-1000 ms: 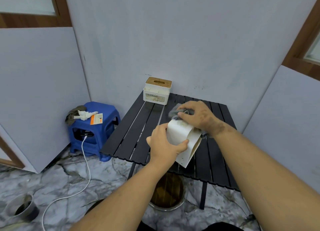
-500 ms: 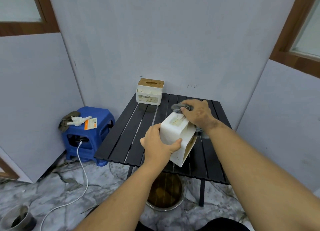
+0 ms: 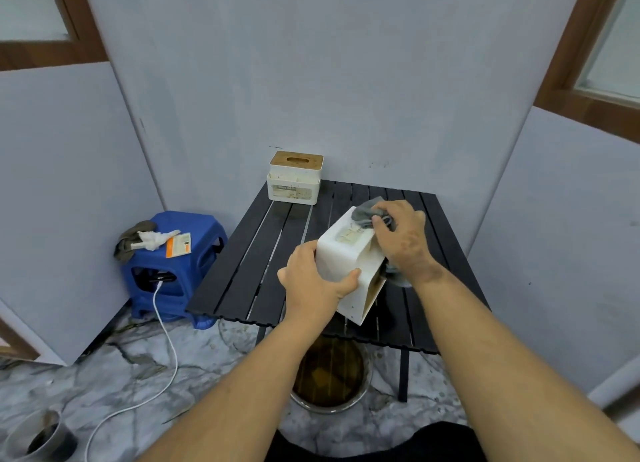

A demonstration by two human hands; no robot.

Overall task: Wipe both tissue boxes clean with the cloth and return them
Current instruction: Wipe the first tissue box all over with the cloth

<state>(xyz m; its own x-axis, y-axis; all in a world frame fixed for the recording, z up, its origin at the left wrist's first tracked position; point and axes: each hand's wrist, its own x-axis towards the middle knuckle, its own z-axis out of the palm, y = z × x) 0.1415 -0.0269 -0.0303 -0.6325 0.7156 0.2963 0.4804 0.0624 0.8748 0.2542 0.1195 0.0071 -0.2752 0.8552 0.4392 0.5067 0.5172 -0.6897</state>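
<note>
Our left hand (image 3: 313, 281) curls round the near end of a white plastic tissue box (image 3: 346, 254), thumb over one face and fingers behind, holding it tilted above the black slatted metal table (image 3: 242, 271). Our right hand (image 3: 403, 240) pinches a crumpled grey cloth (image 3: 367, 216) against the box's far upper corner, at about one o'clock from the left hand. The stained label on the held box is too blurred to read.

At twelve o'clock, on the table's far edge, stands a second white tissue box with a wooden slotted lid (image 3: 295, 177); its front label carries a line of print we cannot make out.

At nine o'clock a blue plastic stool (image 3: 204, 233) holds rags and an orange-and-white packet (image 3: 178, 244), and a white cable (image 3: 166, 340) trails over the marble floor. Under the table sits a round metal basin (image 3: 329, 375). Pale grey panels wall the corner.
</note>
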